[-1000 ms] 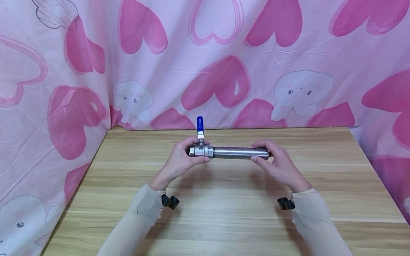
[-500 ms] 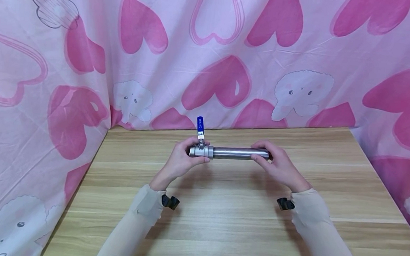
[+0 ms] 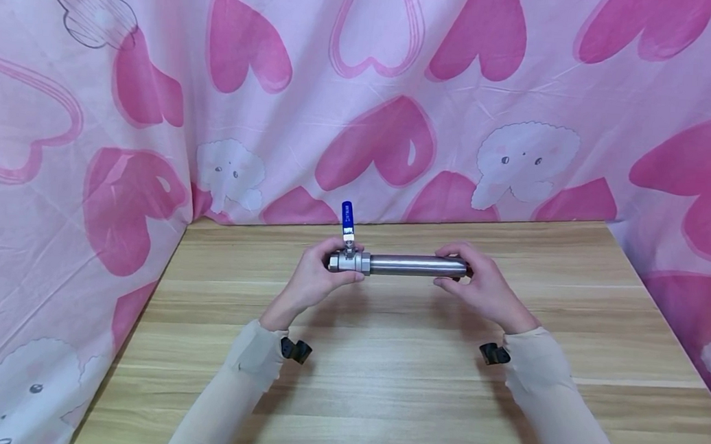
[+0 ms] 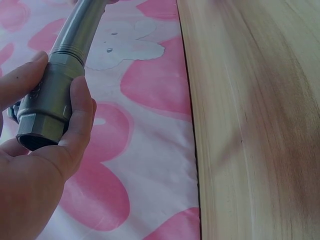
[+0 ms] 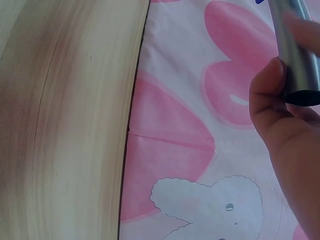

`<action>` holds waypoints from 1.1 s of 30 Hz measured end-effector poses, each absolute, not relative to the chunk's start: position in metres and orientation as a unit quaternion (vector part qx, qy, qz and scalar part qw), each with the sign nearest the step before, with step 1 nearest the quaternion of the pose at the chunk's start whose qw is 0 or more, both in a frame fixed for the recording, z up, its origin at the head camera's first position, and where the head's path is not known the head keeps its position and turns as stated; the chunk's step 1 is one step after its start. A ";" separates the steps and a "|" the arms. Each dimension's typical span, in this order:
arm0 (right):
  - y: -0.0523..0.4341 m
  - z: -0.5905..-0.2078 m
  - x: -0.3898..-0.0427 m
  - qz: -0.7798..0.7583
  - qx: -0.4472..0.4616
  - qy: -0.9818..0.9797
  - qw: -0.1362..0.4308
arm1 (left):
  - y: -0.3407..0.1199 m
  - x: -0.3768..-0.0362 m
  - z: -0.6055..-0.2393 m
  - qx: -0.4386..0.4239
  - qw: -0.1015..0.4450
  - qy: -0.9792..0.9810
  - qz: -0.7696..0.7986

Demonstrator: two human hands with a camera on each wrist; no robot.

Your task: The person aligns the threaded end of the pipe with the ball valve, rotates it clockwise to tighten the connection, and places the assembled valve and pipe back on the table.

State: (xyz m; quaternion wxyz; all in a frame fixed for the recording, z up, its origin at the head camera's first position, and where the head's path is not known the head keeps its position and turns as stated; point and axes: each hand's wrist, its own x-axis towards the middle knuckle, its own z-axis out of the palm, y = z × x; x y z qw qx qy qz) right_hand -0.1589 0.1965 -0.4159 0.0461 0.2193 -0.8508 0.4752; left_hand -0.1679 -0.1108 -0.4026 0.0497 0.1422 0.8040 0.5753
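Your left hand (image 3: 313,281) has its grip round the ball valve (image 3: 351,263) with the blue handle (image 3: 347,216), and your right hand (image 3: 487,290) holds the far end of the shiny metal pipe (image 3: 405,265) joined to it, up in the air over the wooden tabletop (image 3: 389,396)

This is a nook around a table, screened by cloth and homelike in its decoration, though whether it stands in a home, a workshop or elsewhere cannot be told. A wood-grain tabletop (image 3: 393,390) spreads beneath the left hand (image 3: 309,277) and the right hand (image 3: 487,286), and creased pink cloth (image 3: 299,135) hangs along its far edge beyond both hands, and at the sides, left of the left hand and right of the right. Large hearts (image 3: 250,49) and fluffy white cartoon animals (image 3: 522,175) are printed on it.
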 end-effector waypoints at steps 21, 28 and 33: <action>0.196 -0.415 -0.160 0.464 0.229 -0.854 0.058 | -0.111 -0.169 -0.404 0.144 0.043 0.807 0.571; 0.196 -0.415 -0.160 0.466 0.228 -0.853 0.059 | -0.107 -0.162 -0.390 0.135 0.053 0.808 0.571; 0.196 -0.416 -0.159 0.466 0.224 -0.854 0.056 | -0.105 -0.156 -0.379 0.129 0.066 0.813 0.564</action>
